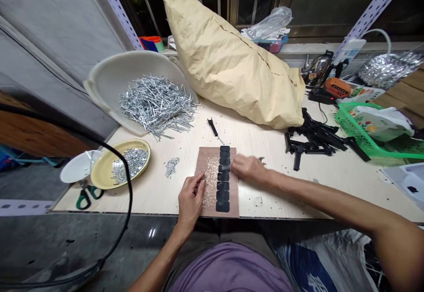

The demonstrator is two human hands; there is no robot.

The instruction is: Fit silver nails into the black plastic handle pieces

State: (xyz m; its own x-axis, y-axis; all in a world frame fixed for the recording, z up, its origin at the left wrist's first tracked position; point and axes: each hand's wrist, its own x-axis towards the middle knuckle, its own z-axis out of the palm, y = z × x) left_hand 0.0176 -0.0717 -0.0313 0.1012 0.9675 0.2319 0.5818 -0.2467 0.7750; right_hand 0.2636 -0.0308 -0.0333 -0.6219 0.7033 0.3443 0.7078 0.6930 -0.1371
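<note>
A column of black rounded rectangular pieces lies along a brown board at the table's front edge. Pale specks cover the board's surface left of that column. My left hand rests at the board's left side, thumb and fingers pressed together; anything between them is hidden. From the right, my right hand reaches to the upper pieces, closed and slightly blurred, and what it holds cannot be made out. A small dark pointed tip shows behind its knuckles. Beyond the board lies a black-handled tool with a thin metal shaft.
Metal pins fill a white scoop-shaped basin. Small metal parts lie in a yellow plate and in a loose pile. Green-handled scissors are at left. A large paper sack, black plastic parts and a green basket stand around.
</note>
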